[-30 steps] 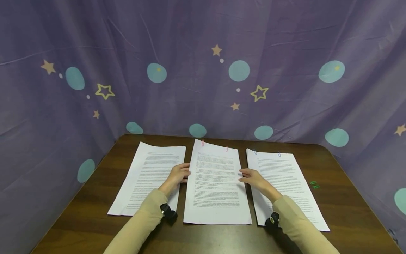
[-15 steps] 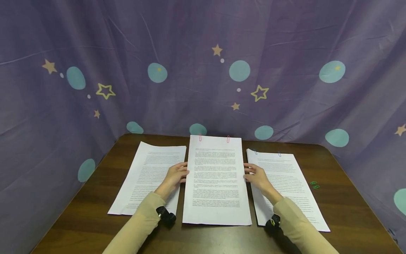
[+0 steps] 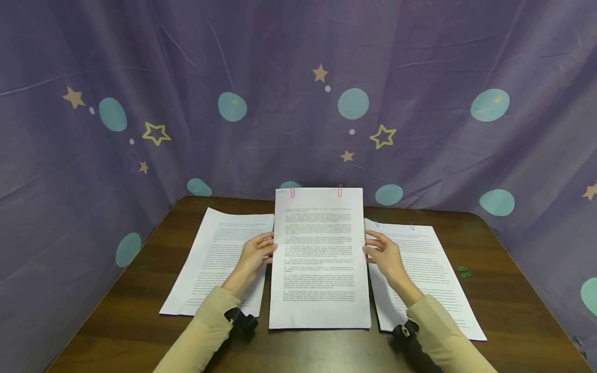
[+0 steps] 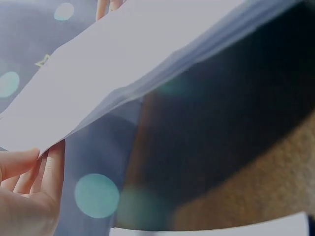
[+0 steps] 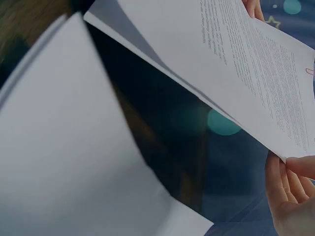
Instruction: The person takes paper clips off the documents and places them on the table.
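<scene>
A stack of printed paper (image 3: 319,259) stands tilted up in the middle, its top end raised toward the curtain. Two pink paper clips, one at the left (image 3: 293,192) and one at the right (image 3: 340,190), sit on its top edge. My left hand (image 3: 252,256) pinches the stack's left edge between thumb and fingers. On the opposite edge, my right hand (image 3: 386,255) grips it the same way. Both wrist views show the thumb on the printed face and the fingers behind; the sheets (image 4: 113,64) fan slightly along the lower edge.
To the left lies another printed stack (image 3: 219,259). A third stack (image 3: 420,264) with two blue paper clips (image 3: 412,226) lies to the right. Green paper clips (image 3: 464,272) rest beyond it on the brown table (image 3: 508,311). A purple patterned curtain (image 3: 298,93) hangs behind the table.
The middle stack's top end has risen and straightened, from lying slanted to tilted up toward me. Both hands rise slightly with it, and the right hand has shifted a little right.
</scene>
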### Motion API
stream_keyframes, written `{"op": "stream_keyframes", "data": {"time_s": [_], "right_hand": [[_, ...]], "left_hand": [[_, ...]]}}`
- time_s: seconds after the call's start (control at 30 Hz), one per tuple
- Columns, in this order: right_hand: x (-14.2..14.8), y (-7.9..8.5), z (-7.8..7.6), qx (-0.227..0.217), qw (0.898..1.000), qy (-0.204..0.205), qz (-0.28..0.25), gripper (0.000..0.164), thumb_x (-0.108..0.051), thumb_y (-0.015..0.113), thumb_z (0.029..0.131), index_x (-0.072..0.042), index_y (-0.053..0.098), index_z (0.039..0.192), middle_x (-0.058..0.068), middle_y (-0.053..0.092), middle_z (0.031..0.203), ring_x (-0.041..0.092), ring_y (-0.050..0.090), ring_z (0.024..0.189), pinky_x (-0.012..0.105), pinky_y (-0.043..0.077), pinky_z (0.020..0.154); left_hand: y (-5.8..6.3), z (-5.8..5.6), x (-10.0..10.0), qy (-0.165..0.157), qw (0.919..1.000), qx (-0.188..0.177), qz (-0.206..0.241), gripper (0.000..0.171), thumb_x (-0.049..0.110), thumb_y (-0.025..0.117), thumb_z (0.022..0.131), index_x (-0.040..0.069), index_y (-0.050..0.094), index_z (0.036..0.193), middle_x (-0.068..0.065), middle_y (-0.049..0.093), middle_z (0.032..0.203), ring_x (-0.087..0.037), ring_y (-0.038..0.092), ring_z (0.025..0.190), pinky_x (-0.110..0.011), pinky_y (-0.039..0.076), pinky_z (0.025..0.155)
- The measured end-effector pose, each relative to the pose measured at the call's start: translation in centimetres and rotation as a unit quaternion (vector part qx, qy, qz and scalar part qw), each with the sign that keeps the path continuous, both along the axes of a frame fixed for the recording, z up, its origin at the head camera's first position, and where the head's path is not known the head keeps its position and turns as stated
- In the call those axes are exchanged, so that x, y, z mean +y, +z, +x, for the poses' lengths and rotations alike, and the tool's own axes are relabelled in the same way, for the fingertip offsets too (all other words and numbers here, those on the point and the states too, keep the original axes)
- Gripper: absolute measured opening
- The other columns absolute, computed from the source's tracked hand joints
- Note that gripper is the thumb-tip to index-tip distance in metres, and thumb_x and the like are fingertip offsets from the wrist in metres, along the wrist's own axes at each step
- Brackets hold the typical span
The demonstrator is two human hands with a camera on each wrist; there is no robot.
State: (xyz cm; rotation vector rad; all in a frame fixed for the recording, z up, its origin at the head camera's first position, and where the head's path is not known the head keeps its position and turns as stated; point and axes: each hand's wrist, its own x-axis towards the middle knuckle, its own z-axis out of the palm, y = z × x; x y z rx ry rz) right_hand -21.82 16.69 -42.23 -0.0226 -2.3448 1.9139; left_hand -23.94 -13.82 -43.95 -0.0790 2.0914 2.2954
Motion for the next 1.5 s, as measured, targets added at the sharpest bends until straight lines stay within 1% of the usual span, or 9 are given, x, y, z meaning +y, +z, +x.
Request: {"op": "stream_keyframes", "data": {"time_s": [0.13, 0.4, 0.67, 0.77, 1.0, 1.13, 1.27, 1.37, 1.5], "right_hand": [[0.1, 0.4, 0.3, 0.014, 1.000, -0.006, -0.013, 0.041, 0.003, 0.057, 0.081, -0.003, 0.051, 0.121, 0.026, 0.058, 0.105, 0.006, 0.061, 0.074, 0.031, 0.053, 0.064], [0.4, 1.4, 1.0, 0.039, 0.999, -0.014, -0.002, 0.039, 0.002, 0.059, 0.081, -0.003, 0.053, 0.119, 0.026, 0.059, 0.101, 0.005, 0.060, 0.071, 0.034, 0.053, 0.064], [0.6, 2.6, 1.6, 0.062, 0.998, 0.004, 0.001, 0.039, 0.001, 0.059, 0.081, 0.000, 0.052, 0.119, 0.028, 0.058, 0.101, 0.006, 0.060, 0.073, 0.037, 0.052, 0.067], [0.7, 2.8, 1.6, 0.073, 0.997, 0.009, 0.006, 0.039, 0.003, 0.059, 0.080, 0.002, 0.052, 0.118, 0.028, 0.059, 0.099, 0.008, 0.061, 0.073, 0.039, 0.052, 0.068], [1.6, 3.5, 1.0, 0.127, 0.991, 0.033, 0.033, 0.036, 0.002, 0.058, 0.082, 0.003, 0.052, 0.117, 0.026, 0.059, 0.097, 0.019, 0.062, 0.077, 0.031, 0.053, 0.067], [1.6, 5.2, 0.8, 0.172, 0.984, 0.034, 0.042, 0.033, 0.004, 0.057, 0.082, 0.005, 0.053, 0.115, 0.026, 0.060, 0.096, 0.010, 0.061, 0.076, 0.025, 0.052, 0.068], [0.9, 8.1, 1.2, 0.198, 0.977, 0.020, 0.077, 0.029, 0.006, 0.056, 0.082, 0.009, 0.055, 0.110, 0.026, 0.060, 0.095, 0.008, 0.059, 0.077, 0.016, 0.049, 0.067], [0.2, 10.3, 1.6, 0.209, 0.970, 0.018, 0.119, 0.027, 0.007, 0.055, 0.082, 0.010, 0.055, 0.109, 0.025, 0.060, 0.097, 0.019, 0.060, 0.081, 0.012, 0.047, 0.070], [-0.5, 11.9, 1.3, 0.235, 0.957, 0.018, 0.169, 0.025, 0.005, 0.057, 0.082, 0.009, 0.057, 0.107, 0.023, 0.061, 0.100, 0.030, 0.058, 0.087, 0.014, 0.046, 0.074]], "left_hand": [[0.9, 0.5, 0.1, 0.000, 0.9999, 0.012, -0.003, 0.040, -0.005, 0.054, 0.082, -0.005, 0.048, 0.121, -0.012, 0.063, 0.098, -0.009, 0.060, 0.067, -0.021, 0.050, 0.053], [2.4, 1.3, 0.5, 0.030, 0.9962, 0.049, -0.066, 0.029, -0.001, 0.060, 0.080, -0.006, 0.056, 0.108, -0.006, 0.064, 0.083, -0.007, 0.057, 0.063, -0.030, 0.051, 0.057], [3.7, 2.1, 1.0, 0.061, 0.9894, 0.087, -0.098, 0.017, 0.003, 0.061, 0.081, -0.009, 0.059, 0.092, -0.012, 0.066, 0.080, -0.007, 0.056, 0.057, -0.022, 0.048, 0.052], [3.9, 2.3, 1.2, 0.075, 0.9879, 0.088, -0.104, 0.016, 0.004, 0.061, 0.081, -0.009, 0.060, 0.090, -0.014, 0.066, 0.079, -0.007, 0.055, 0.056, -0.020, 0.047, 0.052], [4.1, 2.7, 1.6, 0.087, 0.9871, 0.098, -0.093, 0.015, 0.001, 0.060, 0.081, -0.011, 0.058, 0.089, -0.015, 0.066, 0.078, -0.006, 0.055, 0.055, -0.019, 0.047, 0.052], [4.1, 2.8, 1.6, 0.086, 0.9876, 0.101, -0.084, 0.016, 0.002, 0.061, 0.081, -0.011, 0.058, 0.090, -0.015, 0.066, 0.077, -0.005, 0.054, 0.055, -0.018, 0.047, 0.052], [4.1, 2.8, 1.5, 0.087, 0.9883, 0.099, -0.077, 0.016, 0.001, 0.061, 0.081, -0.011, 0.057, 0.090, -0.013, 0.066, 0.077, -0.005, 0.054, 0.054, -0.018, 0.047, 0.052], [4.1, 2.9, 1.5, 0.088, 0.9886, 0.099, -0.071, 0.016, 0.001, 0.061, 0.081, -0.011, 0.057, 0.090, -0.013, 0.066, 0.076, -0.005, 0.054, 0.054, -0.018, 0.047, 0.052], [4.1, 3.0, 1.5, 0.088, 0.9887, 0.099, -0.069, 0.016, 0.001, 0.061, 0.081, -0.011, 0.057, 0.090, -0.010, 0.066, 0.074, -0.006, 0.053, 0.054, -0.020, 0.047, 0.052]]}}
